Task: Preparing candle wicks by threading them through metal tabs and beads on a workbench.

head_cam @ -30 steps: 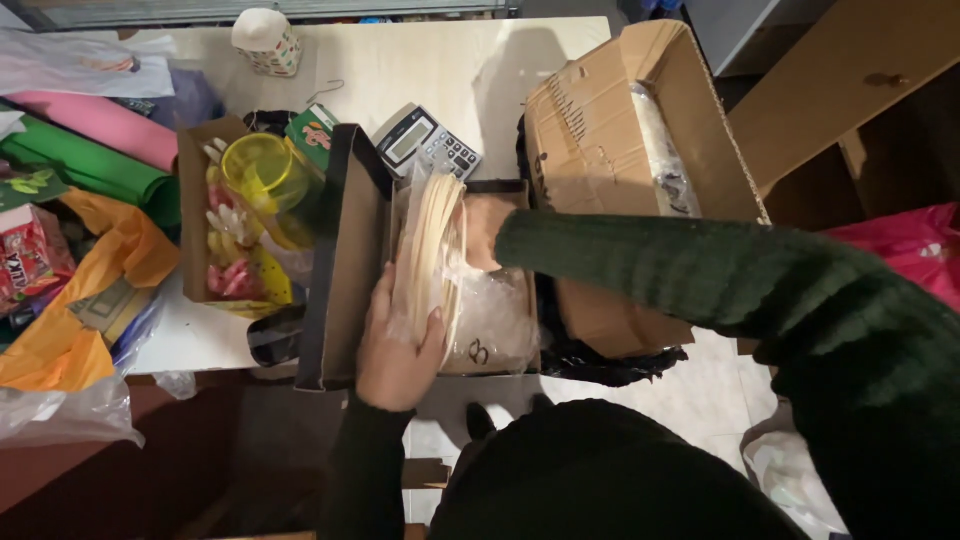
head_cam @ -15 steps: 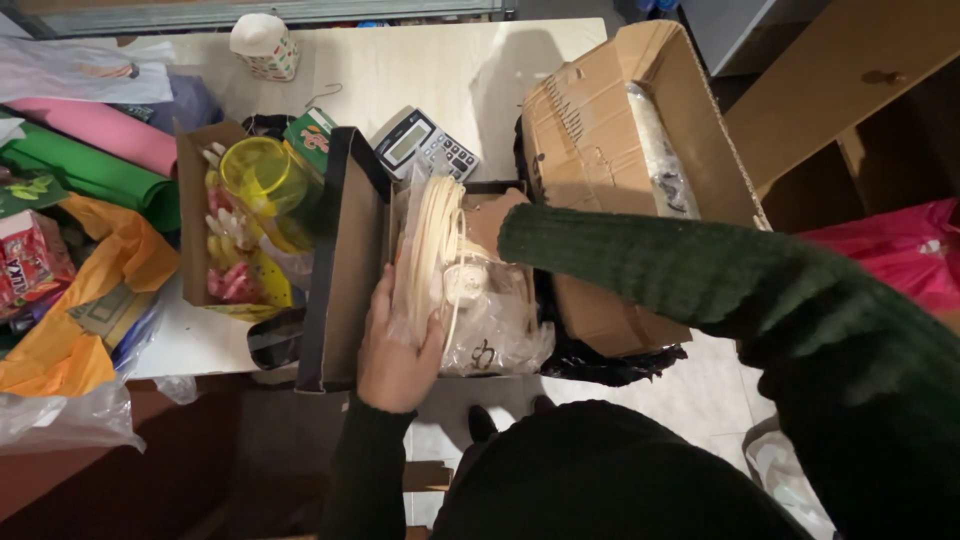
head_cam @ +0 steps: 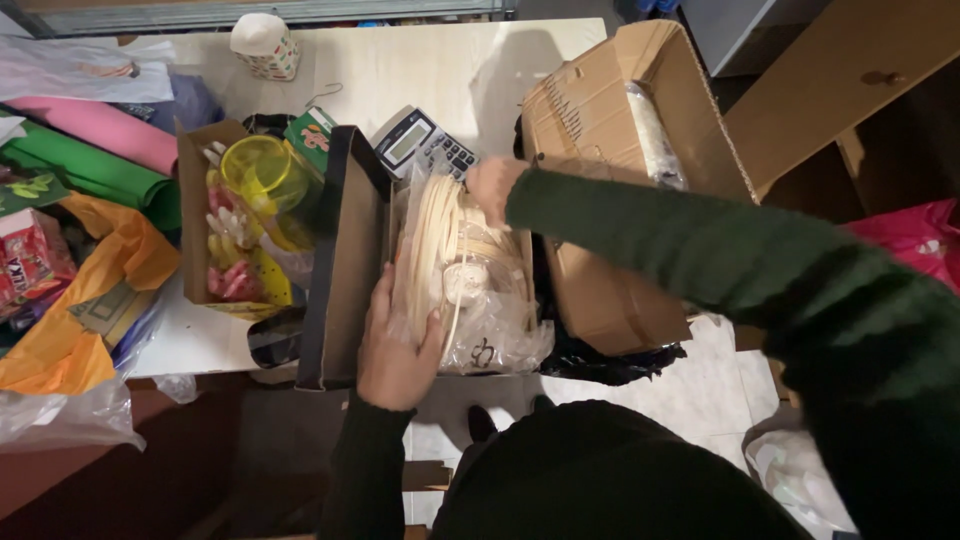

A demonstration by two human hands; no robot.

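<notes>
We grip the bagged plates (head_cam: 432, 250) in the box (head_cam: 345, 260) with left hand (head_cam: 392, 350) and right hand (head_cam: 492, 188), both closed on them

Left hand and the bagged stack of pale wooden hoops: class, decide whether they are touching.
Touching. The head view shows the left hand wrapped around the near edge of the bagged hoops, thumb pressed on the plastic, no gap visible.

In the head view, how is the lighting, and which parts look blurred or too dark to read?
Head view: light falls on the pale table, where a soft shadow lies near the calculator; the lower part under the table is dark. The right hand and green sleeve are slightly blurred; the left hand on the bagged cream rings is sharper.
</notes>
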